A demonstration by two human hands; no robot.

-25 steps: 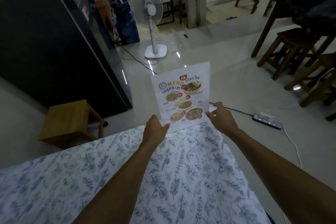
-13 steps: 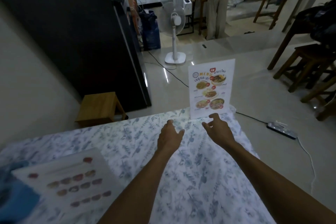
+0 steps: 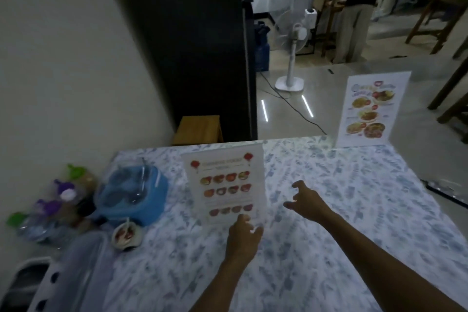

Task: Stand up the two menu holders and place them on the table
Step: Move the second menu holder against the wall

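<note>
One menu holder [image 3: 372, 109], showing food photos, stands upright at the far right edge of the table [image 3: 342, 210] with its floral cloth. A second menu holder [image 3: 225, 185], with red lanterns and rows of dishes, is at the table's middle; whether it lies flat or leans I cannot tell. My left hand [image 3: 243, 238] is at its near right corner, fingers curled onto the edge. My right hand [image 3: 304, 200] hovers just right of that holder, fingers spread, holding nothing.
A blue container with a clear lid [image 3: 131, 192], bottles with purple and green caps [image 3: 58, 197], a small sauce bowl [image 3: 126, 234] and a white basket [image 3: 63, 281] crowd the table's left side. Beyond are a wooden stool [image 3: 198, 129], a fan [image 3: 291, 58] and a standing person [image 3: 354, 7].
Both hands left the standing menu holder and moved left and nearer. My view swung left. My left hand now grips the second holder's near corner.
</note>
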